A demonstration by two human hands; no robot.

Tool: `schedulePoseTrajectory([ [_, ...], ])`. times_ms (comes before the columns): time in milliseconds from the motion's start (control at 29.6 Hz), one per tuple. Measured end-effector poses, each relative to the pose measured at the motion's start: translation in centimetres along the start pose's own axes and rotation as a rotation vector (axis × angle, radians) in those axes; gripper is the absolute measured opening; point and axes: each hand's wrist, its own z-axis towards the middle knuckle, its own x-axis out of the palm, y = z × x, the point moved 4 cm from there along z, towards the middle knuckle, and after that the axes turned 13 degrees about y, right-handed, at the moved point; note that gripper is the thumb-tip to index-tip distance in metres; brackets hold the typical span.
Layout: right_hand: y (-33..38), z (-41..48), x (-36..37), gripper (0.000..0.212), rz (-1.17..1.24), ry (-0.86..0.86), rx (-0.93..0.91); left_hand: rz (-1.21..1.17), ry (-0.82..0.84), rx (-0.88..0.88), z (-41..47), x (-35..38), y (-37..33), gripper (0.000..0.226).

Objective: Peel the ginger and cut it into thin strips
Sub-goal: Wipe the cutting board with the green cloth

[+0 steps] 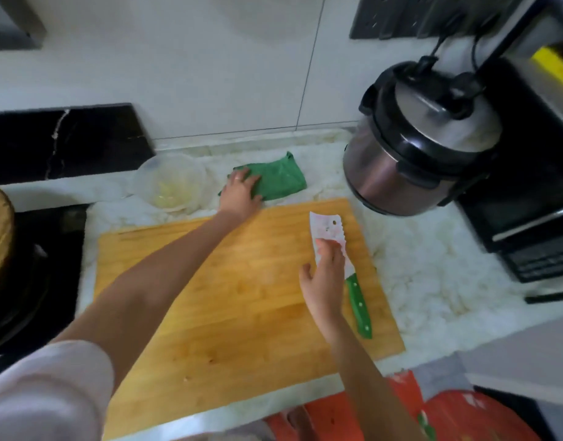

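Entry, head view, somewhat blurred.

Cutting board (242, 297): bare wood, no ginger pc, peel or strips visible on it.
Bowl (140, 173), clear plastic, on tabletop (417, 281) just beyond board's far-left corner. Holds pale yellowish bits (172, 194), prob. the cut ginger. Too blurred to confirm strip shape or thinness.

Knife (353, 288): lies flat on board nr right edge, green handle toward the person, white blade pointing away.
Right hand (324, 281): not gripping. Fingers straight, tips resting on flat of blade, thumb spread off to the side.
Left hand (240, 194): reaches past far edge of board and lies palm-down on green cloth (280, 181), fingers fairly flat. No clear pinch seen.

Status (judgement): peel + cut look done, product apparently in bowl. Nothing uncut in view. Hands' placement suggests wipe-down/cleanup stage, i.e. blade or board likely to be wiped w/ cloth.

Left to do: at most tidy-up. Can't verify peel disposal; none seen.
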Motion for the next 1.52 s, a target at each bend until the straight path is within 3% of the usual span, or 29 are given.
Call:
schedulePoseTrajectory([
  [135, -0.3, -0.4, -0.3, 0.039, -0.014, 0.040, -0.018, 0.224, 0.236, -0.080, 4.6, 1.8, -0.9, 0.070],
  [270, -1.3, -0.4, -1.6, 0.038, 0.084, 0.078, 0.038, 0.206, 0.090, -0.031, 5.0, 0.9, -1.7, 0.046],
  [372, -1.1, 0.0, -2.3, 0.040, 0.458, 0.147, 0.172, -0.130, -0.038, 0.006, 3.0, -1.4, -2.5, 0.029],
  [439, 0.0, 0.4, -2.7, 0.055, 0.832, 0.249, 0.273, -0.249, -0.125, 0.079, 0.0, -2.8, -4.1, 0.019],
  [540, 2.6, 1.1, -2.2, 0.086, 1.301, 0.463, 0.409, -0.328, -0.201, 0.260, -6.9, -3.5, -6.2, 0.033],
  [642, 5.1, 1.4, -1.0, 0.061, 1.410, 0.596, 0.441, -0.212, -0.165, 0.473, -13.7, -2.4, -7.6, 0.027],
  [709, 6.2, 0.9, 0.5, 0.043, 1.449, 0.518, 0.480, -0.102, -0.113, 0.492, -17.0, -1.3, -7.0, 0.024],
  [777, 5.3, 1.3, 0.2, 0.024, 1.403, 0.276, 0.454, -0.232, -0.079, 0.502, -17.7, -0.7, -6.5, 0.034],
  [811, 8.2, -0.8, 2.0, 0.023, 1.251, 0.282, 0.364, -0.316, -0.143, 0.384, -22.2, -0.8, -2.4, 0.039],
  [912, 8.7, -0.1, 0.2, 0.044, 0.548, 0.025, -0.086, -0.448, -0.220, 0.188, -25.3, 0.0, 2.3, 0.034],
  [980, 9.4, 0.8, 2.3, 0.058, 0.004, 0.225, -0.276, -0.429, -0.315, 0.036, -28.7, 0.2, 5.9, 0.023],
  [1047, 9.0, 0.9, 5.5, 0.067, -0.313, 0.594, -0.187, -0.394, -0.379, -0.141, -31.5, 0.3, 9.1, 0.024],
  [1081, 8.7, 0.8, 6.4, 0.073, -0.357, 0.697, -0.138, -0.378, -0.376, -0.234, -32.9, 0.6, 10.3, 0.027],
  [1182, 8.5, 1.2, 7.9, 0.097, -0.330, 0.701, -0.039, -0.305, -0.263, -0.418, -36.0, 2.3, 12.3, 0.035],
  [1250, 8.7, 1.4, 9.4, 0.106, -0.459, 0.726, -0.023, -0.315, -0.235, -0.525, -37.8, 3.4, 12.9, 0.042],
  [1385, 9.5, 0.9, 11.2, 0.094, -0.546, 0.592, -0.042, -0.445, -0.123, -0.738, -40.4, 6.4, 13.3, 0.071],
  [1520, 12.9, -2.1, 14.7, 0.085, -0.648, 0.683, -0.312, -0.419, -0.143, -0.735, -41.1, 7.8, 13.0, 0.078],
])
